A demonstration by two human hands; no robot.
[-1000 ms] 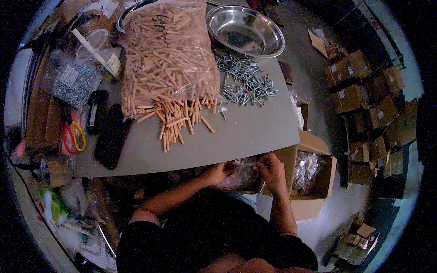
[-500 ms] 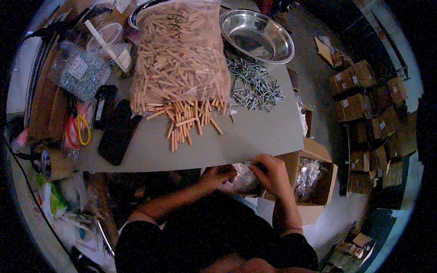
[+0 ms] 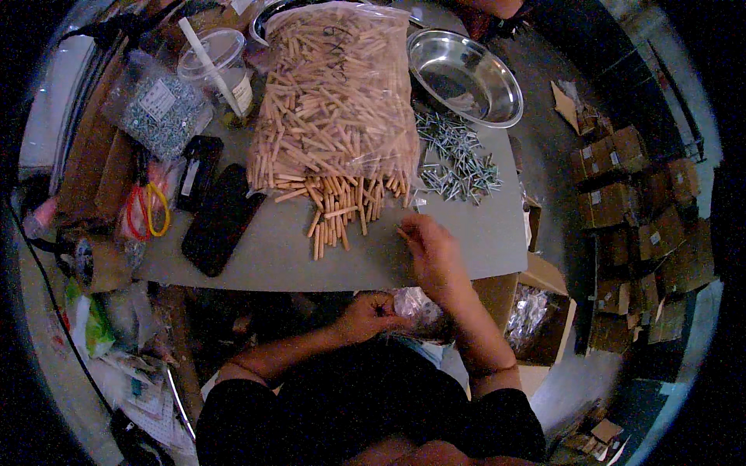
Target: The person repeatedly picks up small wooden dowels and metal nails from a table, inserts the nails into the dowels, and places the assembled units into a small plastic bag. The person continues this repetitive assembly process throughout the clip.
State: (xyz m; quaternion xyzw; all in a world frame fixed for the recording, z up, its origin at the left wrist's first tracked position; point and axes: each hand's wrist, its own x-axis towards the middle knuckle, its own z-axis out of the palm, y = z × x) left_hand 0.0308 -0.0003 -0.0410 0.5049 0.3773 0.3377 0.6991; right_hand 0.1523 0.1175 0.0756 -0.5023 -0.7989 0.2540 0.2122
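Observation:
My right hand [image 3: 431,252] is over the table's front part, fingers drawn together at the tips; what they hold, if anything, is too small to make out. Below the table edge, my left hand [image 3: 371,317] is curled, its contents hidden, beside clear plastic bags [image 3: 420,307]. Wooden dowels [image 3: 330,221] spill from the mouth of a large clear bag of dowels [image 3: 334,109], left of my right hand. Beyond that hand is a loose heap of silver screws [image 3: 460,163].
A steel bowl [image 3: 466,78] stands behind the screws. Leftward lie a black phone-like slab [image 3: 221,221], red-and-yellow-handled scissors [image 3: 148,210], a bag of small metal parts [image 3: 159,109] and a clear tub [image 3: 214,58]. An open carton [image 3: 536,314] stands right of my arm; stacked cartons [image 3: 614,182] line the floor.
My right hand has moved up from below the table edge to over the tabletop, near the dowels. The left hand stays low by the plastic bags. The whole view has shifted slightly.

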